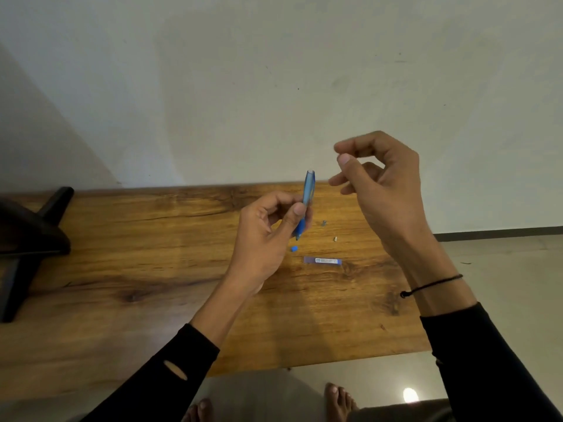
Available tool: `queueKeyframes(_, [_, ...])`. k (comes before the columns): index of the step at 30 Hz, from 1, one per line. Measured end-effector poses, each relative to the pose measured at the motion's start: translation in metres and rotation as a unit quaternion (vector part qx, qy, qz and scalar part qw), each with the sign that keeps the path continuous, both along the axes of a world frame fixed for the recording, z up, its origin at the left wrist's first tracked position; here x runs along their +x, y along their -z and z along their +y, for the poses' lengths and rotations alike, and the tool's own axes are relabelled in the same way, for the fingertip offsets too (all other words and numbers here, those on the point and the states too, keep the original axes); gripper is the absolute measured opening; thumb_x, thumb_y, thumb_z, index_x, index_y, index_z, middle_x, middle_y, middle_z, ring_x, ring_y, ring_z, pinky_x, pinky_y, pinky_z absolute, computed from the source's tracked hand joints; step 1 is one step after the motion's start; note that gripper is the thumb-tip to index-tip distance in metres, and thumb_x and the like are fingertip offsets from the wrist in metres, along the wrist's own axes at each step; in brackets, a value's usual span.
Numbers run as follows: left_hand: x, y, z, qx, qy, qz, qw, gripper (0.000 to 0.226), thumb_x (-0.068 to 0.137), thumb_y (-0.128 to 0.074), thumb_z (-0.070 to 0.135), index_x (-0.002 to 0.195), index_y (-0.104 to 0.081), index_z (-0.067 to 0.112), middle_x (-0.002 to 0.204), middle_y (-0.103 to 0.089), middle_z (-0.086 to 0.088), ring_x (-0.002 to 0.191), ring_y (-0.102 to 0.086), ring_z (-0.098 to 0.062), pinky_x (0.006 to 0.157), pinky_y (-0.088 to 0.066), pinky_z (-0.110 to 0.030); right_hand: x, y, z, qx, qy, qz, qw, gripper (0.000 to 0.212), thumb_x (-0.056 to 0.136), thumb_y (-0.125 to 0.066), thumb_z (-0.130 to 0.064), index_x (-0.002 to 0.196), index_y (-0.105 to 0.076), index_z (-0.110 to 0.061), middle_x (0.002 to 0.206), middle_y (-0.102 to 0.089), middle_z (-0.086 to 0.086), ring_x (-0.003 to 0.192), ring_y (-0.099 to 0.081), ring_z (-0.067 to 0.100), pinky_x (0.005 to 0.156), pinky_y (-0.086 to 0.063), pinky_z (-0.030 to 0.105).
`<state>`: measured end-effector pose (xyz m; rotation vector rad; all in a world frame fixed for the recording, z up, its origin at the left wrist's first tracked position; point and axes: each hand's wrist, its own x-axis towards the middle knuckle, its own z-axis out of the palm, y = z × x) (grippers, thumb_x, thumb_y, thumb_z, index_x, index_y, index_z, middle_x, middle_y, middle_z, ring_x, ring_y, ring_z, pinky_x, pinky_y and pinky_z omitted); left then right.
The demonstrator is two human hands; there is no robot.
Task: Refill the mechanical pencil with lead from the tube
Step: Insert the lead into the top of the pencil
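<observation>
left hand point(268, 236): gripping the blue mechanical pencil point(305, 202) upright above the wooden table point(152, 269), open end pointing up
lead tube point(322, 261): lying flat on the table, just below the pencil
right hand point(384, 184): hovering raised beside the pencil, thumb and forefinger pinching together; can't tell if there's lead in there

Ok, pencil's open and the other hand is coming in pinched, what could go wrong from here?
1. The right hand is pinched above the pencil; any lead in it is too thin to see and could snap or miss the narrow open top.
2. The blue cap and two small metal parts lie loose on the table under the hands; a knock could scatter them.
</observation>
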<state>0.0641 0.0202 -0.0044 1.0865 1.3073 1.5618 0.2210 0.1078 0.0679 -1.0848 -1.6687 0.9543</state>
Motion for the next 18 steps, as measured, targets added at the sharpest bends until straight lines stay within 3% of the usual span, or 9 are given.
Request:
queueKeyframes(3, [-0.003,0.002,0.0,0.004,-0.002,-0.01,1.0,0.012,0.1,-0.072,0.019,0.099,-0.079,0.028,0.096,-0.081,-0.009,0.092,-0.078,-0.027,0.092,-0.066,-0.057,0.024,0.033,0.021,0.009,0.008,-0.223,0.975,0.012,0.098,-0.07,-0.013,0.095,-0.074,-0.023,0.09,-0.075,-0.009,0.075,-0.075,0.013,0.072,-0.063,0.034])
queueKeyframes(6, [-0.005,0.004,0.002,0.003,-0.002,-0.013,1.0,0.02,0.102,-0.07,0.013,0.1,-0.08,0.03,0.098,-0.082,-0.002,0.094,-0.079,-0.021,0.091,-0.068,-0.047,0.037,0.068,0.029,-0.022,-0.043,-0.429,0.902,0.01,0.096,-0.074,-0.013,0.097,-0.073,-0.023,0.096,-0.074,-0.004,0.086,-0.069,0.019,0.079,-0.06,0.039])
queueKeyframes(12, [-0.004,0.006,0.005,0.003,-0.009,-0.031,0.999,0.012,0.101,-0.07,0.01,0.102,-0.078,0.02,0.097,-0.083,0.001,0.093,-0.078,-0.02,0.092,-0.068,-0.048,0.024,0.103,0.025,-0.008,-0.081,-0.48,0.874,0.021,0.092,-0.079,-0.016,0.086,-0.063,-0.029,0.094,-0.067,-0.003,0.092,-0.069,0.028,0.075,-0.057,0.042])
queueKeyframes(18, [-0.005,0.002,0.002,0.001,-0.013,-0.039,0.999,0.011,0.102,-0.069,0.007,0.103,-0.078,0.015,0.095,-0.082,0.0,0.093,-0.078,-0.02,0.091,-0.068,-0.046,0.017,0.112,0.018,0.065,-0.062,-0.55,0.83,0.017,0.094,-0.076,-0.013,0.096,-0.061,-0.022,0.102,-0.067,0.005,0.09,-0.068,0.032,0.068,-0.046,0.039])
